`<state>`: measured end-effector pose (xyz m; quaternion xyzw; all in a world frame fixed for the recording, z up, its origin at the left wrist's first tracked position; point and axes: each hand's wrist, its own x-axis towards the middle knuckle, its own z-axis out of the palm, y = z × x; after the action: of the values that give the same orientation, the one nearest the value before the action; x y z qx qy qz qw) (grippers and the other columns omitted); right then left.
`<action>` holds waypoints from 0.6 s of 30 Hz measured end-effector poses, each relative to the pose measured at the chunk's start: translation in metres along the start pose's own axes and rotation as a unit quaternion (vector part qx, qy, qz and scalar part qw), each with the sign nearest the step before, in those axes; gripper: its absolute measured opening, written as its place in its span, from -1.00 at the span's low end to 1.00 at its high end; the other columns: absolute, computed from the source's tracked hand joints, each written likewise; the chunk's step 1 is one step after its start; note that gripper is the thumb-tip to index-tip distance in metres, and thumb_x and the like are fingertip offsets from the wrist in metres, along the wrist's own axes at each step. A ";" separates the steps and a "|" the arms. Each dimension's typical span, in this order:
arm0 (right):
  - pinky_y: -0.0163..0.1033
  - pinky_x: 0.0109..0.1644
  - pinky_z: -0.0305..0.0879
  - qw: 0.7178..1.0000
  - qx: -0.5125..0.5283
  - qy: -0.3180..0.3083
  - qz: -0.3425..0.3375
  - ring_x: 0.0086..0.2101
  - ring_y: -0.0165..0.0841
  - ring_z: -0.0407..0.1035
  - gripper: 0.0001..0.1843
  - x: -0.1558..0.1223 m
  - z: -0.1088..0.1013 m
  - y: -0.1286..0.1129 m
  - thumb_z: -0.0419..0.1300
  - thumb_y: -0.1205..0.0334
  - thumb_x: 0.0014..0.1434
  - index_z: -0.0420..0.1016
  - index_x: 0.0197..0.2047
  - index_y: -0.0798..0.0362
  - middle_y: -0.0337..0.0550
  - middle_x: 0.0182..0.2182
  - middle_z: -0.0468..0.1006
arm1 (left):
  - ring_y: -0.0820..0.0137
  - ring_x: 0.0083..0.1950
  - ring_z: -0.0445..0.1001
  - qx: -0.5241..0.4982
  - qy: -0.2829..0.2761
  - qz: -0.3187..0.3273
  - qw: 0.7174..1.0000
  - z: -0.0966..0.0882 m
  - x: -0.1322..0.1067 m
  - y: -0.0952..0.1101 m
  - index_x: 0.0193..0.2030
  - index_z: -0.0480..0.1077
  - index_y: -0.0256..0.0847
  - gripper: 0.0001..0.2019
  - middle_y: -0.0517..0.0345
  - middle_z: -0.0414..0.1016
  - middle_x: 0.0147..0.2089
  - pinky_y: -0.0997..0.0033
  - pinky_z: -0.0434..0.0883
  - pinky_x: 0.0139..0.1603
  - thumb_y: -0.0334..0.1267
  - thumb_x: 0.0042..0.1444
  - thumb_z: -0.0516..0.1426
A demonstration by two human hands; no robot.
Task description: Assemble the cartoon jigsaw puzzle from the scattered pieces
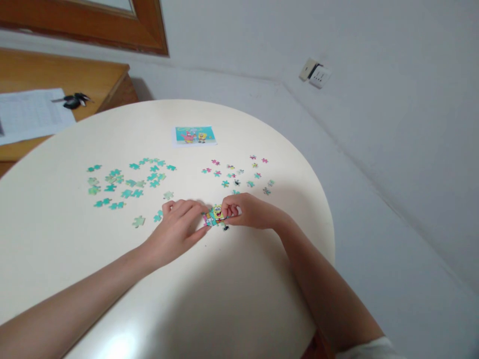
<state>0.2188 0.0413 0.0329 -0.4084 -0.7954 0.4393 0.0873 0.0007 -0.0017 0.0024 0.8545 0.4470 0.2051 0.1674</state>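
Round table (239, 294): left hand (179, 227), right hand (245, 209) touch one puzzle cluster (214, 215).

A single view, taken from a camera worn on the person's head, faces forward and steeply down onto a round cream table (239, 299) that fills the lower and middle frame. It sits close: both bare forearms run in from the bottom edge, and the left hand (177, 224) and right hand (249, 210) meet just left of centre on a small joined puzzle patch (214, 215). The camera is tilted, so the foot of the wall slants down the right side. Farthest off are a wall socket (315, 74) at upper right and a wooden desk (101, 82) at upper left.
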 end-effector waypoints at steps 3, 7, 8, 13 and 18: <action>-0.40 -0.40 0.10 1.000 0.000 -0.008 0.006 -0.50 -0.52 0.18 -0.90 0.000 0.000 -0.003 0.16 0.47 0.00 0.34 -0.45 0.10 -0.37 -0.58 0.27 | 0.23 -0.04 0.36 0.000 0.003 0.001 1.000 0.000 0.000 0.000 -0.08 0.32 -0.11 -0.83 0.10 0.48 -0.07 0.18 0.09 -0.03 -0.17 0.22 0.04; -0.40 -0.40 0.11 1.000 0.000 -0.009 0.008 -0.51 -0.52 0.18 -0.89 0.000 0.000 -0.004 0.16 0.47 -0.01 0.34 -0.45 0.10 -0.37 -0.58 0.28 | 0.23 -0.05 0.36 0.002 -0.002 0.000 1.000 0.000 0.000 0.000 -0.09 0.31 -0.10 -0.83 0.10 0.48 -0.07 0.18 0.08 -0.03 -0.17 0.22 0.03; -0.40 -0.40 0.11 1.000 0.001 -0.009 0.006 -0.51 -0.52 0.18 -0.89 0.000 -0.001 -0.003 0.16 0.47 -0.01 0.34 -0.45 0.10 -0.37 -0.58 0.28 | 0.23 -0.04 0.35 0.002 -0.002 0.000 1.000 0.000 0.000 0.000 -0.09 0.31 -0.10 -0.83 0.10 0.48 -0.07 0.18 0.08 -0.03 -0.16 0.22 0.03; -0.40 -0.41 0.12 1.000 0.015 -0.018 0.000 -0.51 -0.52 0.17 -0.93 0.000 -0.002 -0.002 0.14 0.44 0.03 0.36 -0.43 0.11 -0.35 -0.57 0.29 | 0.23 -0.04 0.35 0.004 0.000 0.002 1.000 0.001 -0.001 -0.001 -0.08 0.31 -0.10 -0.82 0.10 0.48 -0.07 0.18 0.09 -0.03 -0.16 0.23 0.03; -0.40 -0.42 0.11 1.000 0.015 -0.007 0.001 -0.52 -0.53 0.16 -0.94 0.000 0.000 0.000 0.14 0.42 0.03 0.36 -0.44 0.10 -0.36 -0.58 0.28 | 0.23 -0.04 0.35 0.001 -0.001 0.000 1.000 0.001 0.000 -0.001 -0.08 0.33 -0.10 -0.82 0.10 0.48 -0.06 0.18 0.10 -0.04 -0.15 0.22 0.04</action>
<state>0.2186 0.0416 0.0333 -0.4051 -0.7885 0.4544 0.0878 0.0001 -0.0015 0.0012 0.8551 0.4467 0.2037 0.1667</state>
